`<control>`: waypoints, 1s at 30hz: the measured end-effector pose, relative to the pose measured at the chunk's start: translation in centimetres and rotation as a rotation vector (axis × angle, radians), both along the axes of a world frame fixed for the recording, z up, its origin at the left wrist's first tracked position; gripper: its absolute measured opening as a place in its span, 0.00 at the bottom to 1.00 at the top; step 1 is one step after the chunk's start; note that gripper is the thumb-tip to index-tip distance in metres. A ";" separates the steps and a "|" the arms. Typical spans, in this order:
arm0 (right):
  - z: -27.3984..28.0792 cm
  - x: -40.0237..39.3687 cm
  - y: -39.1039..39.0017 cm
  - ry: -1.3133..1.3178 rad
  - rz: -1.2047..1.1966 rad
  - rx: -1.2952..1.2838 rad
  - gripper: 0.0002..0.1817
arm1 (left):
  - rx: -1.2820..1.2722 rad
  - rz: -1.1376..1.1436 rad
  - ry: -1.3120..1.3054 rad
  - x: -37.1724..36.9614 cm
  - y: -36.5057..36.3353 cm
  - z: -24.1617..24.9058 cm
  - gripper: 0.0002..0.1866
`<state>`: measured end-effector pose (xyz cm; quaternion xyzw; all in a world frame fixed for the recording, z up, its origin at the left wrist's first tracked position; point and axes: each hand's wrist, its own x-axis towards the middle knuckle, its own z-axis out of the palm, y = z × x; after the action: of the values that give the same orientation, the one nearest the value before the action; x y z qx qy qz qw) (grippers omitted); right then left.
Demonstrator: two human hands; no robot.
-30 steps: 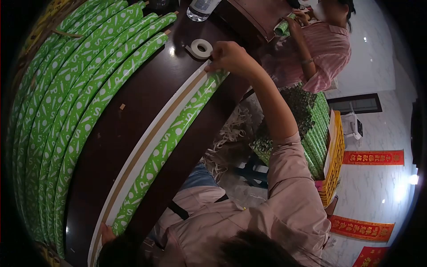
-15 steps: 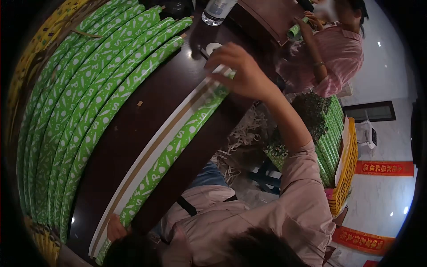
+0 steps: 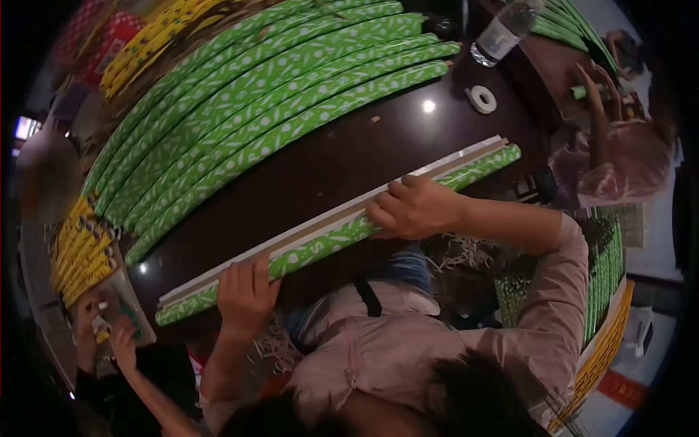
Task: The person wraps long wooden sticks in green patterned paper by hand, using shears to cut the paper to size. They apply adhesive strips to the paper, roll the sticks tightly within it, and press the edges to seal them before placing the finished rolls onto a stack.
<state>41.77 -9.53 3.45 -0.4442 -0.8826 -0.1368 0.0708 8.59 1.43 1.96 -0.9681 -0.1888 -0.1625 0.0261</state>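
Note:
A long green roll (image 3: 313,247) of printed wrapping sheet lies slantwise along the table edge in front of me. Its far side shows a white margin and a brown strip running the full length. My left hand (image 3: 249,295) is wrapped over the roll near its left end, fingers on top and closed. Farther right, my right hand (image 3: 416,207) grips the same roll with curled fingers. The undersides of both grips are hidden. Beyond the roll sits a white roll of tape (image 3: 481,100).
Several finished green rolls (image 3: 255,109) are stacked across the table, with yellow rolls (image 3: 84,255) at left. A water bottle (image 3: 502,36) stands at the back. Another person's hands (image 3: 120,335) work at lower left; a person in pink (image 3: 619,160) sits at right beside a yellow crate (image 3: 604,357).
My view has turned, so the roll lies more level. My right hand came down from the roll's far end onto its middle; my left hand moved inward. The sheet is rolled up further.

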 end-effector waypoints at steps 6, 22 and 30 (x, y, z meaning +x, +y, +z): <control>1.0 -1.9 0.1 -0.053 -0.093 -0.058 0.28 | 0.018 -0.056 -0.015 -0.3 0.1 0.8 0.32; 0.0 -1.7 1.6 -0.137 -0.003 -0.015 0.31 | 0.246 0.096 -0.077 -0.3 -0.5 -0.7 0.17; -1.1 -2.2 1.8 -0.124 0.046 0.082 0.20 | 0.051 0.056 -0.008 -0.3 -0.2 0.2 0.31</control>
<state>39.54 -7.74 2.32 -0.4111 -0.8890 -0.1983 0.0373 8.26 1.22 2.16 -0.9608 -0.2119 -0.1701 0.0545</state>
